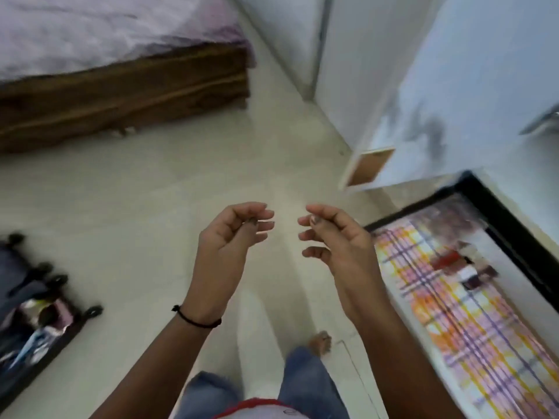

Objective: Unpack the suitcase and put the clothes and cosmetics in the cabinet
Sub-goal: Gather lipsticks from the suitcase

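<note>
1. the cabinet point(453, 86) is standing at 2 o'clock.
2. the open suitcase point(12, 267) is lying at 8 o'clock, well apart from the left hand point(230, 237).
3. it and the right hand point(335, 240) are hovering loosely curled, holding nothing.

Wooden bed frame point(121, 95) under a lilac sheet point(106, 28) at upper left, on pale floor tiles point(151, 192).
</note>
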